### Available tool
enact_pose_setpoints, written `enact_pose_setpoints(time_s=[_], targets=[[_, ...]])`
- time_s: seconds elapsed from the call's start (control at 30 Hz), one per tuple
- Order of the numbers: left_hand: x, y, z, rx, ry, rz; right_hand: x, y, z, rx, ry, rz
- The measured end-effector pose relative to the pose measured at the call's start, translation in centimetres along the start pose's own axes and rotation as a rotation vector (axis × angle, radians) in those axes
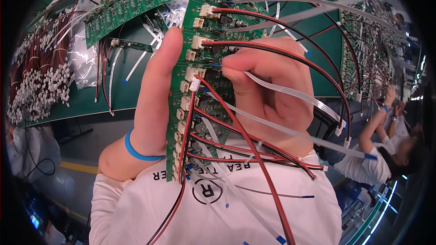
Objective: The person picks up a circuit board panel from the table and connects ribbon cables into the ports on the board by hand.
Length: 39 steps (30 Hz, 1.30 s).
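A long green circuit board panel (181, 95) stands lengthwise in front of my chest. My left hand (156, 77), with a blue wristband, grips its left edge; the thumb lies along the front and the other fingers are hidden. Red-and-black wire cables (254, 140) hang from white connectors down the panel's left side. With thumb and index finger, my right hand (272, 81) pinches a white flat ribbon cable (290, 91) against the panel's middle. A blue ribbon end shows beside the fingertips. Other ribbon cables (281, 131) trail off to the lower right.
On the green table (122, 86), bundled wire cables with white plugs (41, 72) lie at left. Another board panel (129, 7) rests at the back left, beside a clear plastic bag (84, 66). More wired panels (354, 31) stand at right. A co-worker (381, 149) is at far right.
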<state>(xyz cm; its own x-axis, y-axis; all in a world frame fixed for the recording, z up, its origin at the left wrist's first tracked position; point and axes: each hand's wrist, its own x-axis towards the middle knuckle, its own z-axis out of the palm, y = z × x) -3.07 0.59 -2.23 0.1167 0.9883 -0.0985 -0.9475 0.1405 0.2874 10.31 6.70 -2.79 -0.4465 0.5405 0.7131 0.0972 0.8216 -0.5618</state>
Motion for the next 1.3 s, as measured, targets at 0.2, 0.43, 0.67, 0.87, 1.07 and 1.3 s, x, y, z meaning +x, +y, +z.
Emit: enact_pose_setpoints(time_s=[0.2, 0.43, 0.67, 0.87, 1.07, 1.3], targets=[[-0.3, -0.4, 0.1, 0.067, 0.023, 0.039, -0.1, 0.5, 0.1, -0.016, 0.017, -0.043], [-0.3, -0.6, 0.6, 0.056, 0.118, 0.009, -0.2, 0.1, 0.1, -0.081, 0.019, 0.007], [-0.1, -0.4, 1.0, 0.070, 0.224, -0.062, 0.4, -0.3, 0.1, -0.163, -0.049, 0.050], [-0.1, -0.1, -0.3, -0.022, 0.015, -0.112, 0.3, 0.2, 0.0, -0.073, -0.051, 0.052], [0.0, -0.2, 0.3, 0.035, 0.230, -0.057, 0.4, 0.5, -0.1, -0.037, -0.091, 0.088], [0.1, -0.2, 0.2, 0.062, 0.237, -0.047, 0.4, 0.8, 0.6, -0.158, -0.076, -0.009]])
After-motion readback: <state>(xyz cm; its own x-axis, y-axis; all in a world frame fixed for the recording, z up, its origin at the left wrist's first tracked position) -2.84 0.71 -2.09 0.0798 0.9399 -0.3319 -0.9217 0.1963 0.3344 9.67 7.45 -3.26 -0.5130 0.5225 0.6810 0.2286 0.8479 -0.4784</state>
